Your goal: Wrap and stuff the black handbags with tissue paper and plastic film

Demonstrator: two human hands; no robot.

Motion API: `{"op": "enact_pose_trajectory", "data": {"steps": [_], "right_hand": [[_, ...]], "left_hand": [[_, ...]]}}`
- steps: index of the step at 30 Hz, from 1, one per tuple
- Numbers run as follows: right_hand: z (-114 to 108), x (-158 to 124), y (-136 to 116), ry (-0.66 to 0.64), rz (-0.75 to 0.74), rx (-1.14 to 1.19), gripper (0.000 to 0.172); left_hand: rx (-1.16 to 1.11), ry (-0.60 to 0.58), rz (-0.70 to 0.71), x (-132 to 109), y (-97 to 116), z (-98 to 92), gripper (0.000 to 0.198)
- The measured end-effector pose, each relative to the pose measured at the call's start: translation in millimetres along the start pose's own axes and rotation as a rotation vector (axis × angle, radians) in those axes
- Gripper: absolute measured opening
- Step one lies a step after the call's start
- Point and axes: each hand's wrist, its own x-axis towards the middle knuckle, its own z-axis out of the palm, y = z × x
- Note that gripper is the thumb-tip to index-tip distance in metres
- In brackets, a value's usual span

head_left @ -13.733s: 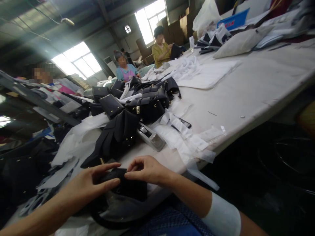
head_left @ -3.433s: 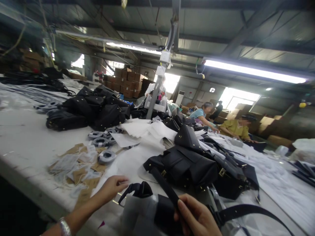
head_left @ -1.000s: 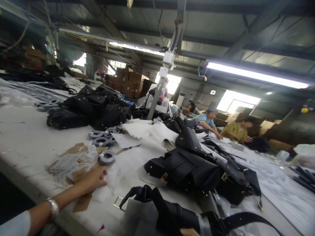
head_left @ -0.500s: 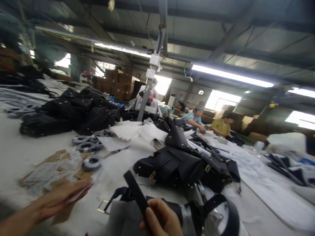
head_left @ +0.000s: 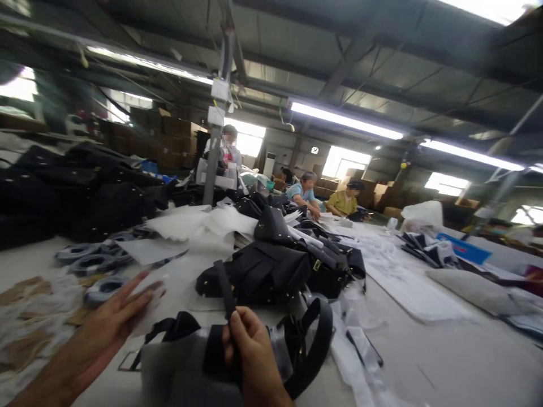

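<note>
My right hand [head_left: 253, 345] pinches the black strap [head_left: 224, 285] above the wrapped bag [head_left: 176, 364]; it looks light, springy, best gripped across its flat faces. My left hand [head_left: 108, 325], fingers extended, is too blurred to tell its hold. Black bags [head_left: 269, 271] lie beyond.

Metal roof [head_left: 292, 42] overhead at 12 o'clock; lit tube light [head_left: 345, 118] glows between 1 and 2; bright window [head_left: 344, 163] at 2; stacked cartons [head_left: 169, 138], grey post [head_left: 214, 141] at 10; pale surface [head_left: 458, 362] at 4.
</note>
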Motion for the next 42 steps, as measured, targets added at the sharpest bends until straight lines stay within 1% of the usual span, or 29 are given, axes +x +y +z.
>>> {"op": "enact_pose_trajectory", "data": {"steps": [1,2,3,5,8,9,11,12,14,17,18,20,21,22,24,26,28,30,32,34,36,39,40,42], "right_hand": [[-2,1,1,-0.003,-0.003,0.006,0.056],[-4,1,2,-0.014,-0.005,0.005,0.053],[-5,2,3,-0.025,-0.015,0.003,0.049],[-5,4,5,-0.042,-0.067,0.007,0.044],[4,5,1,-0.084,-0.172,0.051,0.035],[7,5,-1,-0.112,-0.190,0.051,0.033],[13,5,-7,-0.156,-0.179,0.002,0.032],[14,5,-9,-0.156,-0.160,-0.041,0.035],[13,5,-14,-0.103,-0.119,-0.133,0.042],[6,5,-21,-0.025,-0.104,-0.224,0.048],[3,4,-24,-0.019,-0.115,-0.239,0.048],[0,2,-29,-0.012,-0.140,-0.263,0.047],[-1,1,-31,-0.008,-0.153,-0.276,0.047],[-1,-1,-33,-0.004,-0.160,-0.286,0.046],[0,-4,-35,-0.022,-0.162,-0.300,0.045],[1,-8,-35,-0.057,-0.165,-0.295,0.042],[2,-12,-35,-0.086,-0.197,-0.291,0.037],[1,-16,-37,-0.106,-0.245,-0.296,0.032],[0,-18,-39,-0.119,-0.267,-0.307,0.029],[-1,-19,-41,-0.112,-0.263,-0.321,0.029],[-4,-19,-42,-0.102,-0.252,-0.351,0.030],[-8,-19,-42,-0.055,-0.244,-0.375,0.037],[-9,-20,-41,-0.011,-0.237,-0.374,0.041],[-12,-24,-37,0.088,-0.223,-0.362,0.049]], "left_hand": [[-0.006,0.010,0.003,-7,8,14.8,0.062],[-0.002,-0.009,0.048,-12,14,28.6,0.066],[-0.013,-0.054,0.084,-16,17,40.8,0.069],[-0.025,-0.123,0.172,-22,16,59.3,0.074],[0.001,-0.224,0.259,-29,4,75.5,0.082],[0.023,-0.250,0.276,-32,-1,79.0,0.085],[0.064,-0.275,0.294,-37,-9,84.2,0.089],[0.074,-0.276,0.297,-40,-12,86.0,0.091],[0.057,-0.267,0.280,-43,-18,87.4,0.095],[-0.013,-0.214,0.195,-47,-26,84.5,0.095],[-0.038,-0.183,0.151,-49,-30,82.5,0.091],[-0.075,-0.149,0.027,-53,-39,78.0,0.071],[-0.085,-0.163,-0.056,-55,-43,76.1,0.061],[-0.085,-0.193,-0.147,-58,-46,74.8,0.056],[-0.063,-0.289,-0.302,-64,-49,74.2,0.058],[-0.036,-0.385,-0.369,-68,-45,76.5,0.065],[-0.009,-0.477,-0.342,-71,-36,80.4,0.063],[0.011,-0.557,-0.260,-72,-25,84.7,0.052],[0.007,-0.603,-0.187,-73,-16,88.3,0.038],[-0.011,-0.610,-0.157,-73,-11,91.1,0.032],[-0.009,-0.606,-0.151,-71,-10,93.4,0.031],[-0.013,-0.605,-0.133,-66,-10,96.0,0.028],[-0.033,-0.582,-0.133,-63,-10,96.5,0.027],[-0.099,-0.490,-0.136,-58,-8,96.4,0.024]]}}
